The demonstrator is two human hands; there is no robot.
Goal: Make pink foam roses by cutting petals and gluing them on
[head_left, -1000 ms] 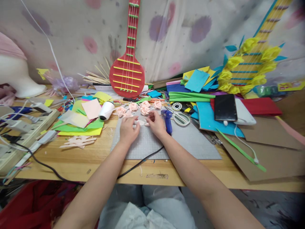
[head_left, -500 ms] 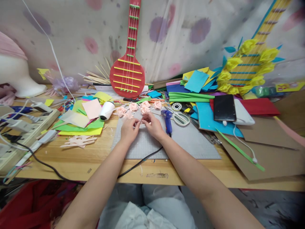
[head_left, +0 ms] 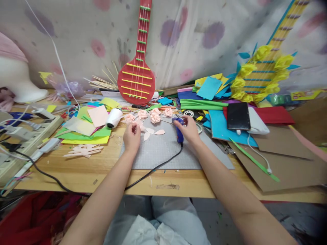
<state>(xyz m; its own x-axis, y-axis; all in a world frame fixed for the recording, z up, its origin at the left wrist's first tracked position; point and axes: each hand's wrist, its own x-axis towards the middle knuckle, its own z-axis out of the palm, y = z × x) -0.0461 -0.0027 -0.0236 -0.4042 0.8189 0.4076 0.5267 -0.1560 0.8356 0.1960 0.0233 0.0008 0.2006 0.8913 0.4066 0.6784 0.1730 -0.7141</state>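
My left hand (head_left: 132,137) is closed in a pinch above the left part of the grey cutting mat (head_left: 158,154). Whatever its fingertips hold is hidden, though pale pink paper shows right beside them. My right hand (head_left: 189,128) has its fingers around the blue hot glue gun (head_left: 180,134), which lies on the mat with its black cord trailing toward me. Between the hands are several loose pink paper petals (head_left: 159,132). Behind them sit several pink paper flowers (head_left: 155,117). Scissors (head_left: 199,128) are partly covered by my right hand.
A red paper-covered lute shape (head_left: 136,83) leans at the back. Coloured paper sheets (head_left: 84,136) and a white thread spool (head_left: 114,117) lie left, near a power strip (head_left: 51,131). Cardboard (head_left: 255,166) and a black phone (head_left: 238,116) are on the right.
My hands have moved apart from their shared pinch. The right has gone to the glue gun; the left has shifted slightly left. Loose petals on the mat now show.
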